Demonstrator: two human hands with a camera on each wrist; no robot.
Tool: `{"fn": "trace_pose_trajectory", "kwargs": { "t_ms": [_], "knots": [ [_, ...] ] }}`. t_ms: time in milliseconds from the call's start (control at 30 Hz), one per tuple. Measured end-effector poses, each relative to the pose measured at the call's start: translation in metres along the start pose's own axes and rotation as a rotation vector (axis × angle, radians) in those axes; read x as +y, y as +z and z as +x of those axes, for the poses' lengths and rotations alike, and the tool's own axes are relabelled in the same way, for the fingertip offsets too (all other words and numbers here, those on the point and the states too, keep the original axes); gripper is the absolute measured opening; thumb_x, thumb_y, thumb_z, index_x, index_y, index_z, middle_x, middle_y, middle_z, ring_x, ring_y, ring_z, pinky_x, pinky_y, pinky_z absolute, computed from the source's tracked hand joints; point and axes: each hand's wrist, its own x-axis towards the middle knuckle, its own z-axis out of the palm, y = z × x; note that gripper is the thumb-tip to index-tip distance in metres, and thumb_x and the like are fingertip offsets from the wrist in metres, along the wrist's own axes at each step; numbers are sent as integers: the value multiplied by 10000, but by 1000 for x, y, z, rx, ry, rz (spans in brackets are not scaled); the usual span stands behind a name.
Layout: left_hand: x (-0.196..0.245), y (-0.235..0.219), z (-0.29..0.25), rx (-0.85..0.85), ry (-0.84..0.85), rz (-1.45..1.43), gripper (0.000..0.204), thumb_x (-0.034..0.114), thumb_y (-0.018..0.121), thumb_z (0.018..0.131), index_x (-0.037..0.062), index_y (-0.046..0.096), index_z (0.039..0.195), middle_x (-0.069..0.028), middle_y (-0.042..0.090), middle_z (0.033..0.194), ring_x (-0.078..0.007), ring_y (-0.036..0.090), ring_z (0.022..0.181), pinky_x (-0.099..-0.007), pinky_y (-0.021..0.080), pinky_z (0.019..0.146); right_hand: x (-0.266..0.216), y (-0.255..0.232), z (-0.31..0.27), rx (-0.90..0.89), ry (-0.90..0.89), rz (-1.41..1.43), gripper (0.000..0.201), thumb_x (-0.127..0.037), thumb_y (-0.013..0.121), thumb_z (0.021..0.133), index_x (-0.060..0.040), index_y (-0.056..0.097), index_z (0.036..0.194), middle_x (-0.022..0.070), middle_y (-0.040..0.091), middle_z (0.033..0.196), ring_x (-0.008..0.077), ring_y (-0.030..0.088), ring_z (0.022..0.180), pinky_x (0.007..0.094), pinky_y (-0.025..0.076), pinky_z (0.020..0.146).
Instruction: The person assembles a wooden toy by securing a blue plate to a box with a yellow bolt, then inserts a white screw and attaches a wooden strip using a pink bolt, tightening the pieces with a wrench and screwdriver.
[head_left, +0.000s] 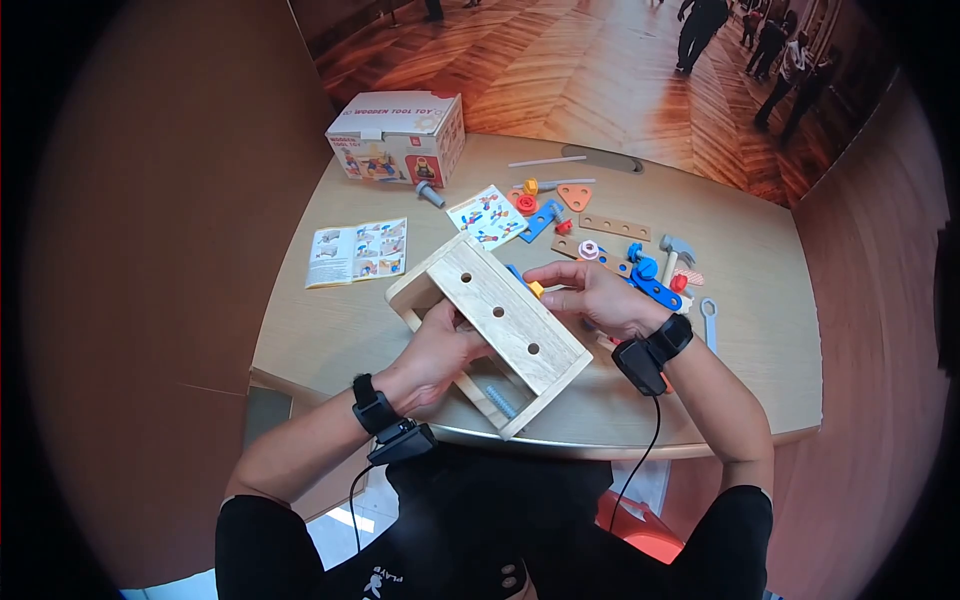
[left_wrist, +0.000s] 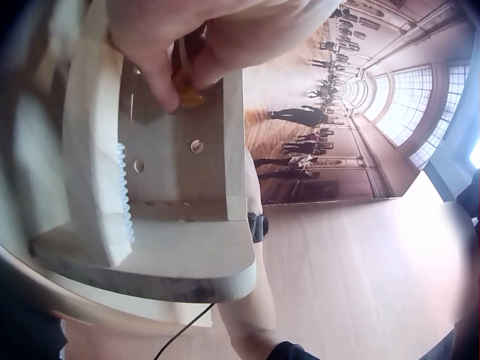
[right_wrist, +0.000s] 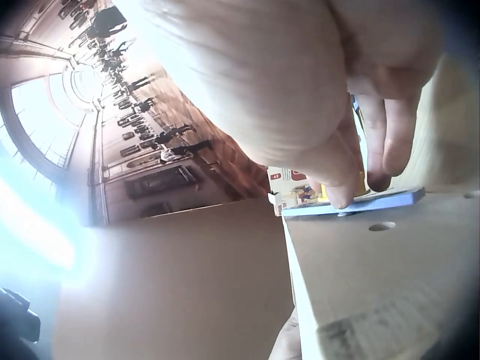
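A pale wooden toy toolbox (head_left: 512, 318) with round holes is held tilted over the near side of the table. My left hand (head_left: 437, 352) reaches inside it. In the left wrist view, its thumb and finger pinch a small orange-yellow piece (left_wrist: 189, 98) near the holed inner wall. My right hand (head_left: 607, 303) is at the outer far side, thumb and index finger pinching a yellow hexagonal piece (head_left: 537, 289). That piece sits on a blue strip (right_wrist: 360, 204), which lies along the wood in the right wrist view. A pale bluish threaded rod (head_left: 500, 401) shows inside the box.
On the table (head_left: 290, 330) lie an open instruction booklet (head_left: 356, 252), a picture sheet (head_left: 487, 215) and a grey bolt (head_left: 430, 194). The toy's carton (head_left: 397, 140) stands behind. To the right are a toy hammer (head_left: 675, 250), a wrench (head_left: 709, 325) and several coloured parts.
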Motion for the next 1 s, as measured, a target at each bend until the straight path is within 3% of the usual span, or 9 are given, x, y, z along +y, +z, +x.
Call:
{"fn": "trace_pose_trajectory", "kwargs": {
  "t_ms": [233,300,500,567,633,767,833,967,1000],
  "knots": [
    [-6,1,1,59,52,91,428,-83,628,959,-20,547,1375,-104,627,1364,-206,641,1227,-377,511,1091,10,-7,19,64,-4,-144,310,-263,635,1045,-6,718,1197,75,743,1079,107,658,971,276,526,927],
    [-9,-2,3,45,50,62,423,-74,648,952,-15,563,1361,-93,616,1356,-194,644,1196,-354,536,1041,14,-7,27,96,107,-352,558,-502,507,1075,1,742,1013,99,743,923,134,663,852,294,527,840],
    [-8,-3,5,14,26,-1,409,-60,640,965,-6,564,1363,-85,599,1354,-189,642,1187,-342,554,1023,2,-5,32,144,155,-789,876,-707,270,1047,24,711,853,141,662,768,232,652,767,369,523,792],
    [-9,-4,5,8,21,-4,409,-60,632,971,-5,557,1369,-85,598,1356,-192,640,1194,-345,552,1034,2,0,27,173,137,-711,820,-666,316,1060,4,714,807,129,662,755,205,656,785,353,525,791],
    [-10,-6,6,0,22,-12,410,-51,631,978,-4,546,1376,-88,592,1367,-193,635,1209,-345,550,1042,15,5,28,350,-176,-300,794,-649,346,1061,-22,699,726,113,626,665,193,643,714,341,520,759],
    [-7,-2,4,18,3,-1,399,-41,642,978,-4,551,1364,-92,605,1354,-190,637,1207,-343,551,1041,8,-7,18,168,-241,-350,708,-594,376,1077,-28,722,830,84,653,725,162,635,733,329,522,747],
    [-7,-3,4,28,13,22,384,-36,651,975,-4,561,1348,-95,632,1321,-189,642,1198,-342,552,1038,-5,-15,15,89,182,-648,548,-486,428,1097,-17,712,1087,52,678,855,148,625,736,316,521,738],
    [-6,-2,6,25,-18,21,373,-43,656,968,-5,572,1330,-95,652,1294,-186,647,1188,-343,551,1041,0,-13,17,133,138,-719,515,-455,435,1103,-15,702,1119,54,682,850,146,622,725,313,516,723],
    [-7,-3,6,28,-17,24,371,-45,658,965,-6,575,1325,-96,656,1291,-184,651,1182,-344,553,1037,12,-3,18,182,-94,-478,562,-492,413,1099,-18,714,1075,65,657,765,164,619,680,324,512,712]
  ]
}}
